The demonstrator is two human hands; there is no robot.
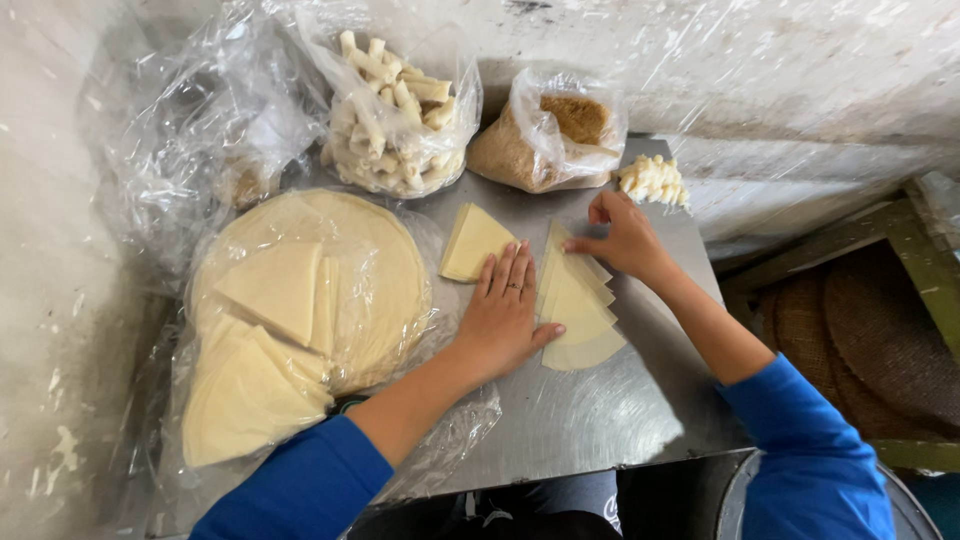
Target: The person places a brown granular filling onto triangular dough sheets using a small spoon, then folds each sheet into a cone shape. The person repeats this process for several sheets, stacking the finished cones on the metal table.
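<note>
Steel sheeting covers the desk (pixel 600 420) we lean over, with rough whitewashed walls closing in beyond it. Nearest us, our left hand (pixel 503 315) lies flat and open, palm down and fingers spread, with the thumb resting on the edge of the fanned wedge-shaped pastry wrappers (pixel 578 310). We judge these sheets light, thin and limp, likely to tear or stick together, so they are best lifted by a corner or the pointed tip, one layer at a time. Our right hand (pixel 625 238) reaches across from the right, wrist bent, fingertips pinching lightly at the upper tip of the fan. A single folded wedge (pixel 475 242) lies just beside the left fingers. To the left sits a bagged stack of round wrappers (pixel 320 290). Farther back stand a bag of rolled pastries (pixel 395 110), a bag of brown filling (pixel 545 135) and a small pale heap (pixel 652 180).
</note>
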